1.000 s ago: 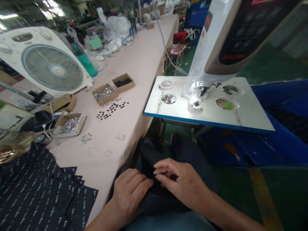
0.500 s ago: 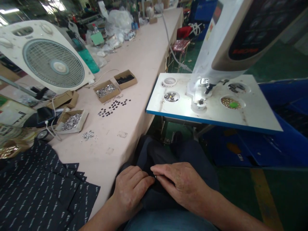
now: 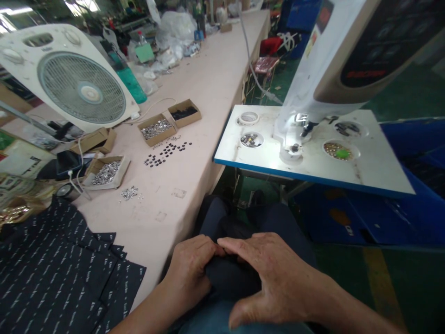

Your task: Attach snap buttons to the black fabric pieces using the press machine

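Over the lap, my left hand (image 3: 191, 273) is closed on dark cloth (image 3: 231, 273), its fingers curled and partly hidden. My right hand (image 3: 278, 278) lies just right of it, thumb spread away from the fingers, fingertips meeting the left ones at the cloth. Nothing shows between its thumb and fingers. Dark printed fabric pieces (image 3: 62, 278) are stacked on the table at the lower left. Small black rings (image 3: 167, 153) and a little pile of silver parts (image 3: 129, 193) lie on the table, near boxes of silver parts (image 3: 106, 172).
A white machine (image 3: 313, 93) stands on a white board (image 3: 264, 160) with a blue edge, at the right. The long table's edge (image 3: 198, 185) runs along my left side. A box fan (image 3: 83, 88) and a teal bottle (image 3: 132, 83) stand at the back left.
My right thumb has swung down and away from its fingers, opening the hand. The left fingers have curled in more around the cloth. The view has shifted slightly.
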`<state>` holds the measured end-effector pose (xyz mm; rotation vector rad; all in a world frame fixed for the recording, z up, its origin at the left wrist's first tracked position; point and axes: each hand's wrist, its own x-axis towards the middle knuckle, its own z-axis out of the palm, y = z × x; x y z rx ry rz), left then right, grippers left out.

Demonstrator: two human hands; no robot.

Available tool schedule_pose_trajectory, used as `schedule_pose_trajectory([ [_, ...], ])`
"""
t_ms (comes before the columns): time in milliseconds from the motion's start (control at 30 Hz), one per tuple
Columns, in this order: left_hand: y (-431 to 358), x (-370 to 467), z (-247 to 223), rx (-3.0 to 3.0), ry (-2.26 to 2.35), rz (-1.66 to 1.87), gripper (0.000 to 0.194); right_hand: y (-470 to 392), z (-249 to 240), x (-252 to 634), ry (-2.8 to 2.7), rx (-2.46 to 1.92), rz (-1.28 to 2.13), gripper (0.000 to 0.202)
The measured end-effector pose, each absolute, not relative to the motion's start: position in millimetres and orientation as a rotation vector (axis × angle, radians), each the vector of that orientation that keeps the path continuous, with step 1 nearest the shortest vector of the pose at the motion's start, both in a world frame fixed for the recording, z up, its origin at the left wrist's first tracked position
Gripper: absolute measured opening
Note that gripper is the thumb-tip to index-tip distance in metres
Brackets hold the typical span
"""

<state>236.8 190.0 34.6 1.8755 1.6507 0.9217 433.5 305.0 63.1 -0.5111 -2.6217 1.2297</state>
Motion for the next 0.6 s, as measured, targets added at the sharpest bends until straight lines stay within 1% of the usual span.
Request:
schedule_pose_trajectory([
  [33,190.8,237.0,33.6,1.833,1.671,0.905,0.021,303.0,59.9,432.5,-2.642,-0.513,1.208,0.082],
  [67,191.5,237.2,32.5,1.787,1.697,0.876,0.022,300.7,55.5,431.0,-2.665,-0.519,1.187,0.081],
  [167,194.4,237.9,31.5,1.619,1.764,0.742,0.017,296.4,39.4,425.7,-2.689,-0.550,1.150,0.062],
  [233,197.5,238.0,33.8,1.494,1.766,0.660,0.011,297.6,30.9,422.8,-2.666,-0.567,1.197,0.055],
  [367,205.1,236.0,39.7,1.275,1.714,0.565,0.004,306.4,27.5,420.5,-2.534,-0.619,1.473,0.050],
  [500,212.0,229.8,41.1,1.082,1.517,0.512,0.014,312.6,35.1,420.6,-2.313,-0.691,1.804,0.042],
  [600,215.3,223.6,39.9,1.016,1.387,0.483,0.019,315.2,37.6,420.6,-2.185,-0.722,2.001,0.043],
])
